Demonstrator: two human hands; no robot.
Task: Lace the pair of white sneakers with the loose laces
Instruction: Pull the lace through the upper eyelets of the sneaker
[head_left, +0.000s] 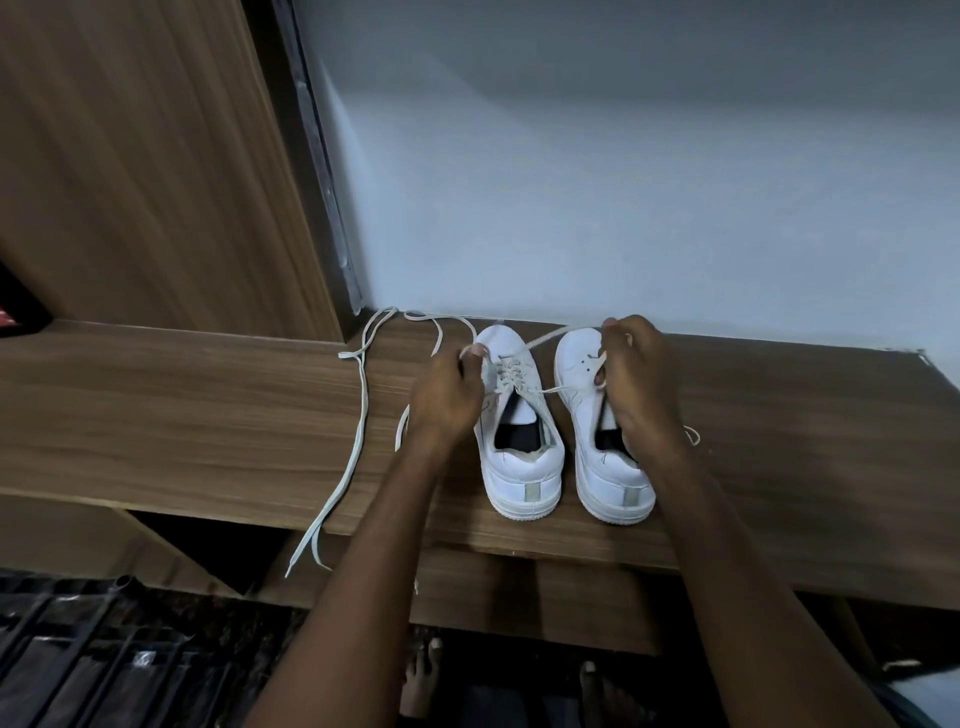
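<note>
Two white sneakers stand side by side on the wooden worktop (208, 415), toes toward the pale wall (623, 182) and heels toward the person. The left sneaker (519, 441) is partly laced: a lace (511, 370) criss-crosses several eyelets over its tongue, and both ends run out sideways from it. The left hand (449, 395) sits just beside that shoe's outer side, its fingers curled, pinching one end of the lace near the toe; that strand loops away toward the back edge of the worktop. The other end crosses over to the right sneaker (608, 457), whose eyelets look bare, though the right hand (631, 379) covers much of its upper, so I cannot be sure. The right hand hovers over that shoe with its fingers closed on the lace, one stretch held taut from the fingertips back to the laced shoe. A short bit of lace shows past the wrist on the right side. A second loose lace (358, 415) lies well apart to the left, doubled along its length, running from the back corner by the wall across the worktop, with its two tips hanging over the front edge. A tall wood panel (145, 156) rises at the left. Below the worktop, bare feet (423, 675) and a dark metal rack (78, 649) are dimly visible.
</note>
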